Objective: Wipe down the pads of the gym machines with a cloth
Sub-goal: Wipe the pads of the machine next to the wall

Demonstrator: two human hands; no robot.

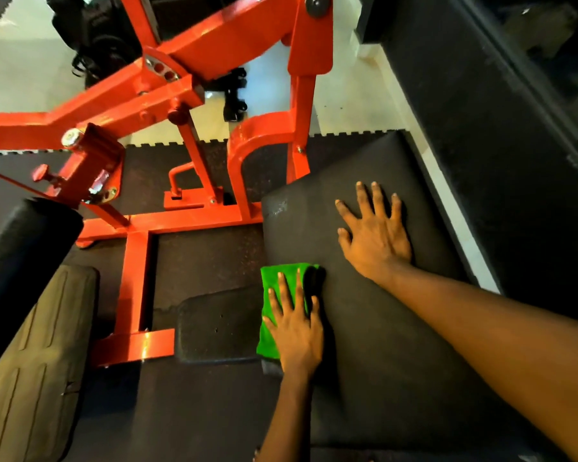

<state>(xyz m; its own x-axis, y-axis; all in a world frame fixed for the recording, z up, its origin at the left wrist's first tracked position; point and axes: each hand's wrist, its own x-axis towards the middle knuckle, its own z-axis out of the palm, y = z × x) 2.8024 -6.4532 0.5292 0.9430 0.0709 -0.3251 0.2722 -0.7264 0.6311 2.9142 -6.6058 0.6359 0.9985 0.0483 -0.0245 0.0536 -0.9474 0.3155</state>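
Head view shows the left hand pressing a cloth flat at the left edge of the pad, the right hand spread flat farther up it.

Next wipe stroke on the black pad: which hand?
Left: the left hand presses the folded green cloth on the black vinyl pad; the right hand lies bare and flat on it.

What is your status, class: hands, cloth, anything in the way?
Left hand flat, pressing green cloth at left edge of black pad. Right hand spread flat on pad, ahead. Orange frame beside pad's far corner.
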